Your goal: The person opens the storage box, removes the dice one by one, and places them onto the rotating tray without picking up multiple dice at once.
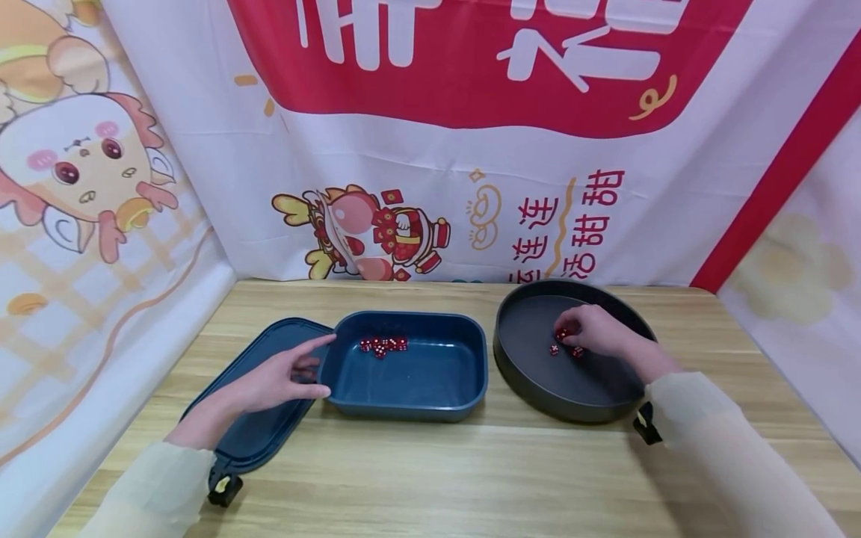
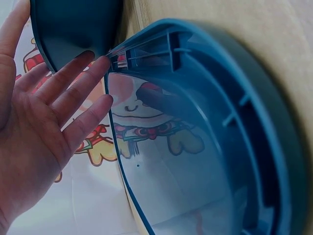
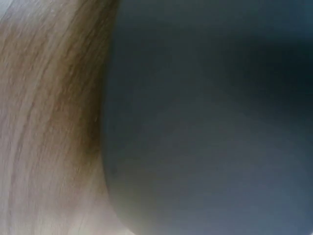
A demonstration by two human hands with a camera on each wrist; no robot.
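Observation:
A dark blue rectangular container (image 1: 410,400) stands mid-table with several red dice (image 1: 383,345) bunched at its back wall. Its blue lid (image 1: 258,430) lies flat to the left. My left hand (image 1: 315,366) hovers over the lid with straight fingers, index and thumb touching the container's left wall. The left wrist view shows that hand (image 2: 73,93) spread beside the lid (image 2: 220,147) and the container (image 2: 73,29). My right hand (image 1: 570,334) reaches into the round black tray (image 1: 572,407), fingers curled and pinching a red die (image 1: 561,332). Two more dice (image 1: 554,349) lie beside it.
The wooden table (image 1: 430,478) is hemmed in by printed banners at the back and both sides. The right wrist view is a blur of the tray's dark wall (image 3: 210,122) and wood (image 3: 49,122). Small black wrist cameras hang under both sleeves.

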